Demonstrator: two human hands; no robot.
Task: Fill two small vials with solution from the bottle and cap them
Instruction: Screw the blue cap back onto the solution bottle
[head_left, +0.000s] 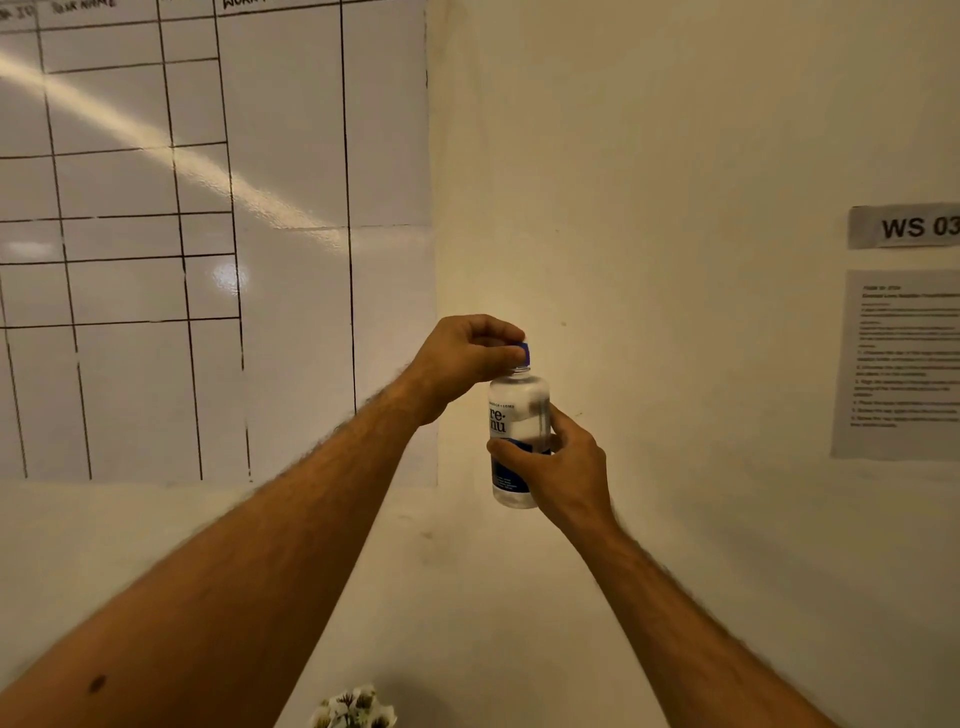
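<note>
A clear solution bottle (519, 410) with a white and blue label is held upright in front of the wall, at arm's length. My right hand (563, 473) grips its lower body, fingers wrapped round the label. My left hand (467, 358) is curled over the top, its thumb and fingers pinching the blue cap (524, 353). The frame is slightly blurred. No vials are in view.
A whiteboard (208, 234) with a drawn grid covers the wall on the left. On the right wall hang a "WS 03" sign (906, 227) and a printed sheet (901, 364). A small bunch of pale flowers (353, 709) shows at the bottom edge.
</note>
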